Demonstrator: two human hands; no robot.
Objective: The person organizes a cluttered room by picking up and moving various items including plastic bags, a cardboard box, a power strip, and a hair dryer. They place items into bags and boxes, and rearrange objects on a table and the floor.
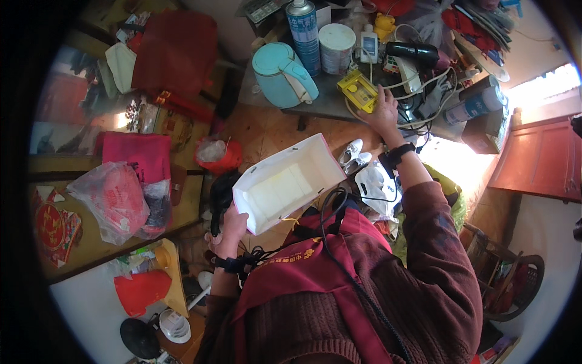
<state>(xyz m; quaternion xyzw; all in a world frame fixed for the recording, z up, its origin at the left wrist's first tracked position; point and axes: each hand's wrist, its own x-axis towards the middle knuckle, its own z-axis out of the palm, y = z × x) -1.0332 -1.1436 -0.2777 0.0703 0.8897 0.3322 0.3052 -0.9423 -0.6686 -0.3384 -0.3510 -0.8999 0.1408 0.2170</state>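
My left hand (231,231) grips the near left corner of an open paper gift bag or carton (282,182). It is white inside with a pink rim, and its mouth faces up towards me; nothing lies inside. Ahead and to the right, my right hand (384,113) has its fingers and thumb around the right end of a small yellow box (358,91) with a window in its front. That box is at the front edge of a cluttered table (318,102). A light-blue electric kettle (277,75) stands left of it.
Behind are a spray can (302,36), a lidded tub (337,50), a white bottle (368,45) and a black hair dryer (411,54). Looped white cable (427,93) lies at right. White shoes (354,154), a white bag (377,186) and a red bucket (227,159) are on the floor.
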